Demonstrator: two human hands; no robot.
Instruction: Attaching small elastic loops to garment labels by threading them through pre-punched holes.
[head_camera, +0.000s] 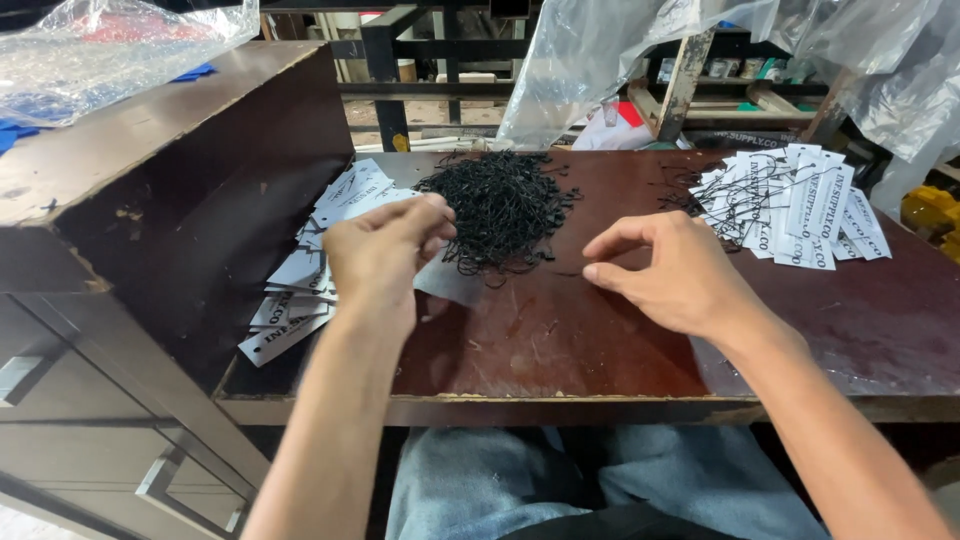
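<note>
We see a tangled heap of thin black cords (500, 208) at the tabletop's far edge, with white paper tags (310, 270) fanned along its left edge.

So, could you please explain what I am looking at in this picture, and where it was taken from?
The camera sits on a person's head and looks down at their own two bare hands over a dark wooden table. The left hand pinches a white paper tag at the edge of a heap of black string loops. The right hand hovers beside it, fingers curled, apparently holding nothing. Loose white tags lie at the left; tags with strings are stacked at the right.
</note>
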